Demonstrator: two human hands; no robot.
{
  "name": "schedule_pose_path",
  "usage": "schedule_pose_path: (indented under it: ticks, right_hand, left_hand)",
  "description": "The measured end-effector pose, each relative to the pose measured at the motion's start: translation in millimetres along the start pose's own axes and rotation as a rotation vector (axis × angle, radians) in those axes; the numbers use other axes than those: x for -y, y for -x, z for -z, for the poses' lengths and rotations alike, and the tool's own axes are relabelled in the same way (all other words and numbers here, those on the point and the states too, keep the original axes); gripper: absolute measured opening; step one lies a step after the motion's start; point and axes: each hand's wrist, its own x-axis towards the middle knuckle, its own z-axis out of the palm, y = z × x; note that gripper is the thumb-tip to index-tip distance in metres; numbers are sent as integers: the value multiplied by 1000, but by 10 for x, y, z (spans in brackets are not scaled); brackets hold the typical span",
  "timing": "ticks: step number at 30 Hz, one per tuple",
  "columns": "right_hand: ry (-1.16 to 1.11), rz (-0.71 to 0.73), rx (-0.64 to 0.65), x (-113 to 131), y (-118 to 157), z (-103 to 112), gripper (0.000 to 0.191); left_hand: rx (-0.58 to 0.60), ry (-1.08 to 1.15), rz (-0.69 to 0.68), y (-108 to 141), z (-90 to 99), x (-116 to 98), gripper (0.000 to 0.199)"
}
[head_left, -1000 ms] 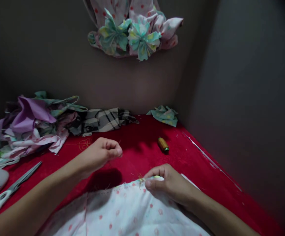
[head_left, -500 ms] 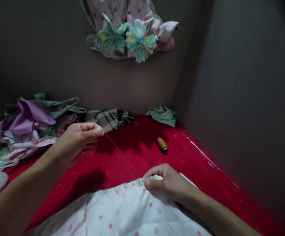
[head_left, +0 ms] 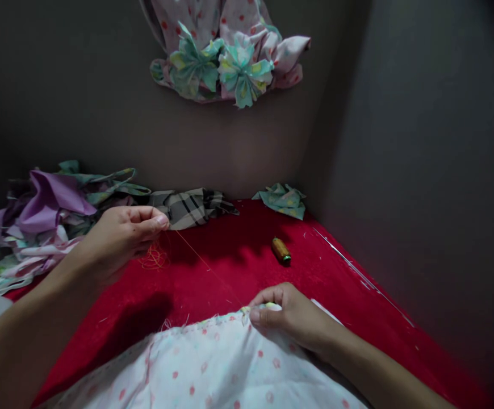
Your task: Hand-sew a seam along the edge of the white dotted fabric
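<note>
My left hand (head_left: 125, 236) is raised at left of centre, thumb and forefinger pinched on an orange thread (head_left: 193, 251). The thread runs in a straight line down to the edge of a white dotted fabric (head_left: 213, 363); more of it dangles in a loose tangle below my fingers. Whether a needle is in the pinch I cannot make out. My right hand (head_left: 287, 312) grips the fabric's upper edge between thumb and fingers, near where the thread meets it. Beyond that hand lies a thread spool (head_left: 281, 250) on its side.
A red cloth (head_left: 230, 272) covers the surface. Fabric scraps (head_left: 55, 199) are heaped at the left, with a checked scrap (head_left: 185, 207) and a green scrap (head_left: 283, 200) along the back. A dotted garment (head_left: 238, 62) with fabric flowers hangs on the wall. Dark walls close in behind and at right.
My left hand has moved a little left and up, drawing the thread with it, and more of the thread tangle shows below it. My right hand and the fabric have barely shifted.
</note>
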Motion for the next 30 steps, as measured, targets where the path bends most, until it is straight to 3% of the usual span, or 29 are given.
schedule_pose_path:
  ticks: [3,5,9,11,14,17,20,25,30]
  right_hand:
    - [22,8,-13,9,4,-7,17]
    - [30,18,-19,15,9,-16,16]
    - [96,67,-37,-23,-5,3,15]
    - [171,90,-53,-71,-29,56,16]
    - [270,143,-34,-123,-62,178,18]
    - [327,216,38,-106,-68,278,16]
    - [325,231,62,-55,-56,300,14]
    - [298,169,27,-38,-47,249,14]
    - [272,141,9,-39,-43,217,14]
  left_hand:
    - [-17,-135,-35,20,-21,-31,15]
    - [55,-143,-48,95,-139,-3,19]
    - [476,115,127,399,-638,279,16]
    - [571,205,226,550,-899,492,16]
    - [530,259,252,666,-1112,745,16]
    - [473,282,249,665,-1110,839,16]
    - [428,194,161,631,-1036,836,14]
    - [299,-131,-50,636,-966,806,10]
    - [355,-303,-108,699,-937,777,18]
